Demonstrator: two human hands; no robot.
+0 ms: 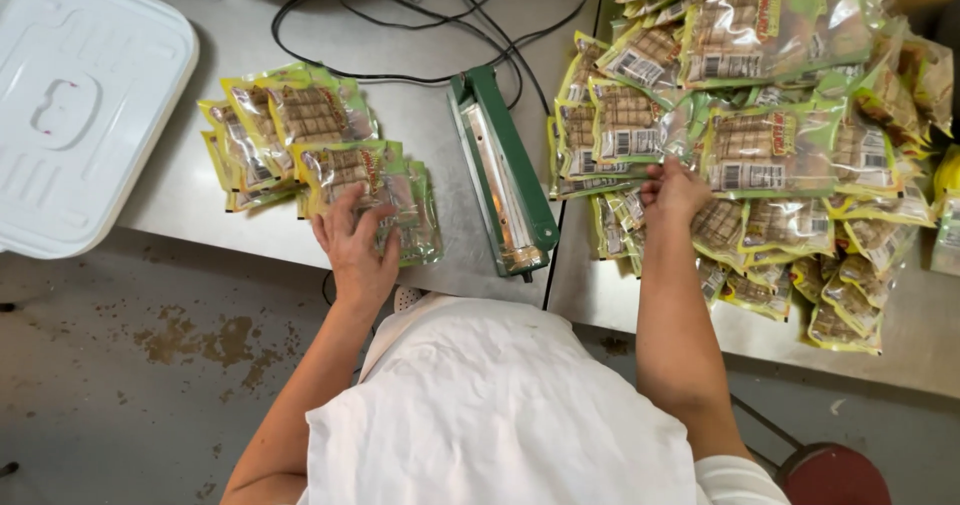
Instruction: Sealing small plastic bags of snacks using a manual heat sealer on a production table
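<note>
My left hand [357, 248] lies flat on a clear green-edged snack packet [365, 180] at the near end of a small stack of sealed packets [290, 130] on the steel table [430, 125]. My right hand [675, 190] reaches into a big heap of the same packets [780, 135] on the right and pinches the edge of one packet [640, 130]. Between the two piles sits a green impulse heat sealer [505, 170] with its arm down.
A white plastic bin lid [85, 105] lies at the left table end. Black cables [400, 25] run across the back of the table. A white apron covers my front. A red stool seat [835, 475] stands at bottom right over a stained concrete floor [150, 365].
</note>
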